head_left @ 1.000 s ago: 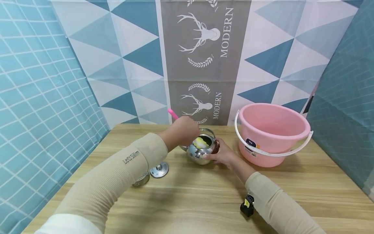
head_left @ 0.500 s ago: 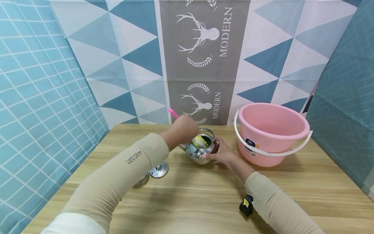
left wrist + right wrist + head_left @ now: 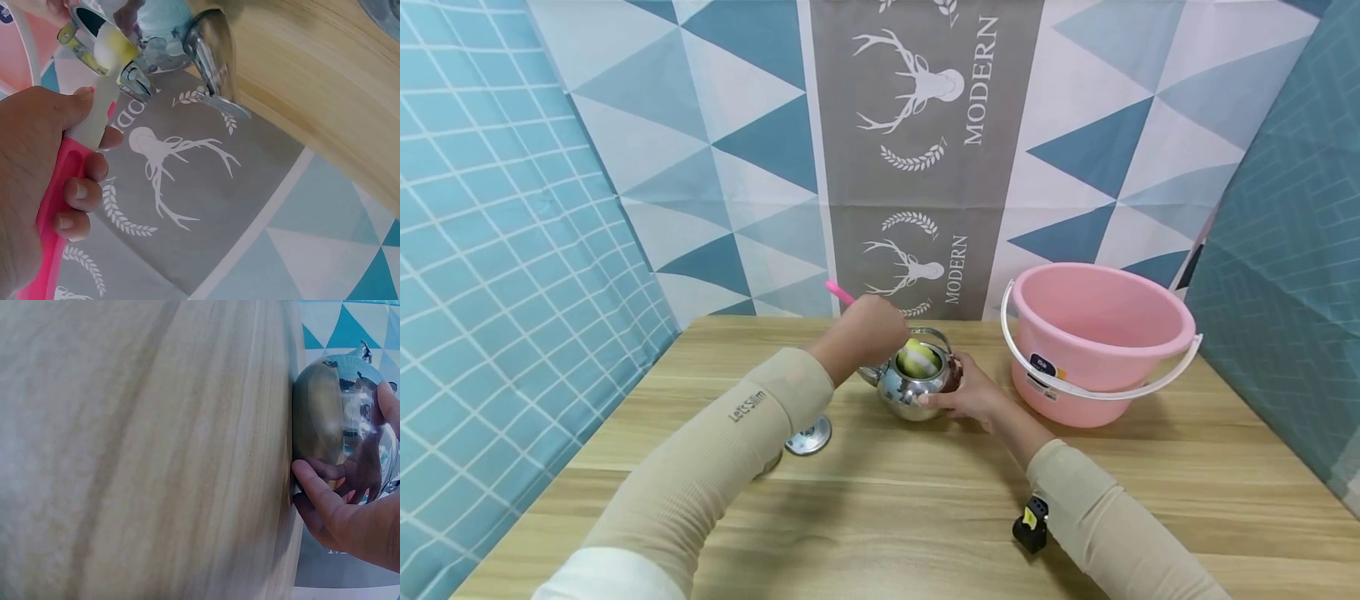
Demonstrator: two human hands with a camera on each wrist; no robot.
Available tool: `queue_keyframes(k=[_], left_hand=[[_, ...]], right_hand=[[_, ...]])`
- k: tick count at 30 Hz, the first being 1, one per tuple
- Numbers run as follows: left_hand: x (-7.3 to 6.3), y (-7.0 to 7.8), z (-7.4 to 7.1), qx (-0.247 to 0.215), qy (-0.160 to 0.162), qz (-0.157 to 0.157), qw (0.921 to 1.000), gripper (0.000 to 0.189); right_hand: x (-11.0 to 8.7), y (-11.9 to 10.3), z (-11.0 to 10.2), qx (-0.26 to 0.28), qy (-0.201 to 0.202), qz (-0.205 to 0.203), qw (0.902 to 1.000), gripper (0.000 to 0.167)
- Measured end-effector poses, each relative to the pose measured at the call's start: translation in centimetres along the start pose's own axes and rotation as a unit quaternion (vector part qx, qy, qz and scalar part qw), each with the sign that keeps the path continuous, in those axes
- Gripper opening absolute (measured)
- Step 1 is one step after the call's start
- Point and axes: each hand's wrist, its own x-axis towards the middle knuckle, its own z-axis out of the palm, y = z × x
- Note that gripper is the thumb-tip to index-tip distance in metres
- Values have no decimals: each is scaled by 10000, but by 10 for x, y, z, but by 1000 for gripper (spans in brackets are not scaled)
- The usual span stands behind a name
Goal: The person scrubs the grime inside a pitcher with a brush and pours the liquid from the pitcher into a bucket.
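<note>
A round, mirror-bright silver metal teapot (image 3: 904, 395) rests on the wood-grain tabletop (image 3: 887, 508), its open mouth just beside the left hand (image 3: 872, 331) and its spout partly behind that hand. The right hand (image 3: 976, 393) is spread round the teapot's side, thumb and fingers clasping the body. The left hand's fingers are wrapped round a brush with a bright pink handle and pale neck (image 3: 67, 167); its yellow-and-white sponge head (image 3: 917, 360) sits in the teapot's mouth. A flat, round silver metal lid (image 3: 809, 437) lies on the near side of the left hand; close by, a second item (image 3: 772, 463) is mostly hidden by the sleeve. Right of the right hand stands a pink plastic bucket (image 3: 1120, 372) with a white handle.
</note>
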Motion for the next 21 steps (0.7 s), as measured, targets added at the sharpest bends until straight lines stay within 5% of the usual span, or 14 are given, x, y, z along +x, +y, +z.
queue_keyframes(k=[8, 21], left_hand=[[6, 5, 1, 1, 147, -121, 9998, 14], [7, 8, -2, -155, -13, 134, 9998, 9]], right_hand=[[-1, -1, 1, 18, -1, -22, 10000, 103], [0, 0, -1, 10, -40, 35, 10000, 100]])
